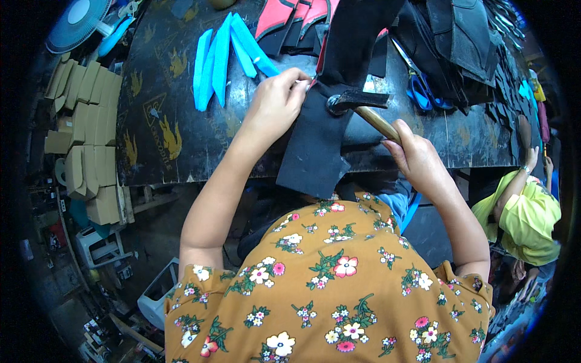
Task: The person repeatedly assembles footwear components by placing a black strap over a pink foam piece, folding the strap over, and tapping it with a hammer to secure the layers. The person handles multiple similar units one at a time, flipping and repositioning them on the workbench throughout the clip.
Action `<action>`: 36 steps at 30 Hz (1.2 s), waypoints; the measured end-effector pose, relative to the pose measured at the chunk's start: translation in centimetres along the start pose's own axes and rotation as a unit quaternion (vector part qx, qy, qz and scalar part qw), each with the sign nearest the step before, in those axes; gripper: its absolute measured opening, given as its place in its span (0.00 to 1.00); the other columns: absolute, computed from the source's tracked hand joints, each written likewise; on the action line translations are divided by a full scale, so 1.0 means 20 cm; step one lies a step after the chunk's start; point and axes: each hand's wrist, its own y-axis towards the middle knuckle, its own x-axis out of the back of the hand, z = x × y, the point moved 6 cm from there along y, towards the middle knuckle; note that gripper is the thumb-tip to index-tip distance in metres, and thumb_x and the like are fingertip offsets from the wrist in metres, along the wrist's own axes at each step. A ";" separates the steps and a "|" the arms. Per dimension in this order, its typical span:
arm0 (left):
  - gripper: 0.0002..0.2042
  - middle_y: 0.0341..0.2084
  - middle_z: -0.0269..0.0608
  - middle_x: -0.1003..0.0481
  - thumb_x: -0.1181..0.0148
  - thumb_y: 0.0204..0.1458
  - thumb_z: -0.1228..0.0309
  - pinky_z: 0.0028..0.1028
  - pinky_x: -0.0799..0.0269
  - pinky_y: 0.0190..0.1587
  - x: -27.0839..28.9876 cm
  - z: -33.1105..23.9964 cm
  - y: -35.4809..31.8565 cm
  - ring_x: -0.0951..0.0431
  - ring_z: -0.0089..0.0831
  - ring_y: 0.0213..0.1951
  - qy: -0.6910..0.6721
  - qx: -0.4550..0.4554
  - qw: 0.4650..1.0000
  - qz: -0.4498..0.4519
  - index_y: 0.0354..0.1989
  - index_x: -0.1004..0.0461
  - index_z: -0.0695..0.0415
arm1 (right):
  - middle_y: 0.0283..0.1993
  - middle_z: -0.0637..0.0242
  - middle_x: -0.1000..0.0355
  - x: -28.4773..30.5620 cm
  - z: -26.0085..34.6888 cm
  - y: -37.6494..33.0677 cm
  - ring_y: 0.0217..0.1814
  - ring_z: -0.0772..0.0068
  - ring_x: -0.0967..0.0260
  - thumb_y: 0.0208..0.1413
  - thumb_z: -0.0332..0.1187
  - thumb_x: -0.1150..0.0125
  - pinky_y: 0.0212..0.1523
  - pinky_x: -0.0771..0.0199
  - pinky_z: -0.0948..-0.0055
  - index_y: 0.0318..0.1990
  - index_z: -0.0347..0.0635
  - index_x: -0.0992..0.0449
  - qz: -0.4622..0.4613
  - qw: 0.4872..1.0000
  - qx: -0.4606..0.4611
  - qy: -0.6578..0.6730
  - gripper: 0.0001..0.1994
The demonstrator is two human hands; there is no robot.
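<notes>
Big dark worktop (209, 142) first, with plenty spread across. Heaped on the right half of the worktop: a pile of cut black pieces (463, 42), finished or waiting, no way to tell. Mid-worktop, a wide black strip (357, 42) running off toward the far edge. Then the black panel (311, 151) getting worked on, lying mid-worktop and hanging over the near edge. Pink-and-black pieces (281, 18) near the worktop's far edge, already trimmed with dark borders. Bright blue strips (222, 66) on the worktop's left half, already cut by the look of things. Blue-handled scissors (416, 74) lying idle on the right half. Hammer (375, 123) above mid-worktop, head right by the panel, contact hard to make out. Right hand (417, 156) wrapped around the handle, left hand (277, 103) pinching a red-edged bit at the panel's top. Probably partway through hammering this one, then; cutting seemingly done, panel not yet set aside. No clue how many left, tbh.
</notes>
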 end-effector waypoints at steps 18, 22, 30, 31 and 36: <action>0.15 0.49 0.43 0.16 0.32 0.50 0.81 0.36 0.22 0.59 0.11 -0.18 -0.31 0.17 0.41 0.55 -0.139 -0.145 0.973 0.112 0.48 0.16 0.58 | 0.35 0.38 0.24 0.01 -0.01 0.06 0.42 0.26 0.26 0.72 0.40 0.43 0.39 0.28 0.41 0.49 0.38 0.33 -0.008 0.999 0.002 0.039 0.13; 0.13 0.49 0.43 0.17 0.31 0.50 0.78 0.34 0.23 0.58 0.04 -0.16 -0.21 0.17 0.39 0.54 -0.151 -0.140 0.973 0.105 0.46 0.17 0.58 | 0.35 0.40 0.24 0.06 -0.02 0.08 0.41 0.29 0.25 0.71 0.40 0.41 0.39 0.28 0.42 0.48 0.39 0.32 0.019 0.999 -0.023 0.023 0.14; 0.11 0.42 0.44 0.17 0.32 0.52 0.70 0.32 0.23 0.55 0.04 -0.04 -0.20 0.16 0.34 0.48 -0.218 -0.129 0.954 0.159 0.41 0.18 0.63 | 0.35 0.49 0.29 0.24 0.06 0.03 0.34 0.46 0.28 0.71 0.35 0.40 0.40 0.25 0.62 0.58 0.38 0.30 -0.135 0.947 -0.018 0.292 0.15; 0.11 0.42 0.44 0.17 0.33 0.53 0.70 0.32 0.23 0.55 0.05 -0.03 -0.20 0.16 0.34 0.47 -0.229 -0.125 0.952 0.160 0.41 0.18 0.63 | 0.36 0.47 0.27 0.26 0.13 0.05 0.36 0.42 0.26 0.71 0.36 0.40 0.40 0.25 0.58 0.57 0.39 0.30 -0.159 0.965 0.105 0.182 0.14; 0.09 0.42 0.44 0.17 0.34 0.56 0.71 0.32 0.22 0.54 0.08 0.00 -0.24 0.16 0.33 0.47 -0.263 -0.072 0.948 0.165 0.40 0.18 0.63 | 0.31 0.45 0.25 0.17 0.08 0.09 0.35 0.35 0.24 0.68 0.36 0.37 0.36 0.25 0.48 0.51 0.42 0.30 -0.082 0.996 0.031 -0.013 0.12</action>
